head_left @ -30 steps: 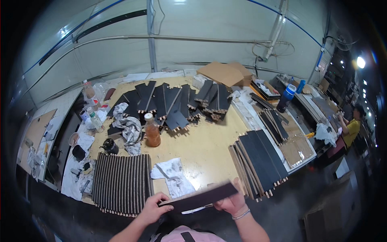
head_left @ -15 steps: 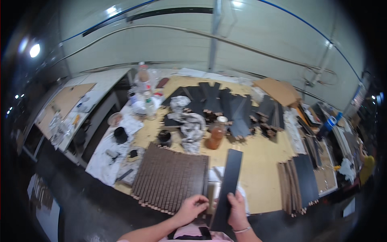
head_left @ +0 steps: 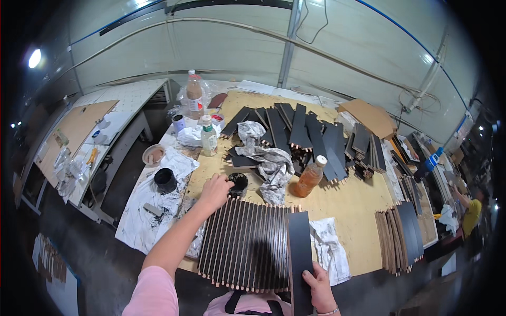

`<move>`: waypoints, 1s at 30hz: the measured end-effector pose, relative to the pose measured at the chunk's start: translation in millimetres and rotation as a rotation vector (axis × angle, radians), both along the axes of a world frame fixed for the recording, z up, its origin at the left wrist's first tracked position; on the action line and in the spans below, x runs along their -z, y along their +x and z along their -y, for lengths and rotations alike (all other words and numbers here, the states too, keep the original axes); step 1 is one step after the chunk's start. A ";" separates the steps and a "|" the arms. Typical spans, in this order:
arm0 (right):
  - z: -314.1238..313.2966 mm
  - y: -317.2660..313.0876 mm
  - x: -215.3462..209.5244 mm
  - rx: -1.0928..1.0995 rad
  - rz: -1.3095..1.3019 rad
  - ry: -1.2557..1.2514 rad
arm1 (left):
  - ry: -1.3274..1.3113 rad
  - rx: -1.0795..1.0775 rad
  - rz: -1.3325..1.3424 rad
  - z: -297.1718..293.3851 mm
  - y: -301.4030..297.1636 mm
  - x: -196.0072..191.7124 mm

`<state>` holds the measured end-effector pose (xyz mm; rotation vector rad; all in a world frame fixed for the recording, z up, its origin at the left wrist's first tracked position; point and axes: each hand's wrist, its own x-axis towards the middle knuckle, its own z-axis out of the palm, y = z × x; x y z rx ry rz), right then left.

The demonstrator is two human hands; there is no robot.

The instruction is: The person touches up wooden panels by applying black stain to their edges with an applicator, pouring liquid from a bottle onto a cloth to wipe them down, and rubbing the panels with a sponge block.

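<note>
In my right hand (head_left: 318, 288) is a long flat black board (head_left: 300, 253), stood on edge at a tilt, with my thumb on its face. It is at the right end of a row of similar boards (head_left: 247, 245) set side by side, with pale peg-like ends at both sides. My left hand (head_left: 216, 191) reaches over the row's far left corner to a small dark cup (head_left: 239, 183). Its fingers are bunched at the cup's rim, and their tips and anything in them are hidden. A stained rag (head_left: 271, 171) lies right of the cup.
An amber liquid bottle (head_left: 310, 178) stands beyond the row. Black boards (head_left: 300, 131) are heaped behind it. At left are a black tub (head_left: 165, 180) on white cloth and a green-necked bottle (head_left: 208, 138). More boards (head_left: 392, 239) stand at right; a person in yellow (head_left: 472, 216) is beyond.
My left hand has moved from beside the board, forward and left to the dark cup. The board in my right hand has come lower, against the row's right end. The view has shifted.
</note>
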<state>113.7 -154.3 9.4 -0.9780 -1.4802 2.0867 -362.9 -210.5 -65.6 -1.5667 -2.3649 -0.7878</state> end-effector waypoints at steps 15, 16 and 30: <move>-8.8 45.4 -31.1 0.047 0.201 0.269 | -0.363 -0.140 -0.076 -63.1 -33.9 21.2; -21.4 43.9 -33.1 0.077 0.139 0.186 | -0.248 -0.224 0.021 -62.9 -29.7 17.0; -97.8 58.3 -33.2 -0.052 0.184 0.147 | 0.519 0.065 1.726 3.7 146.4 -40.1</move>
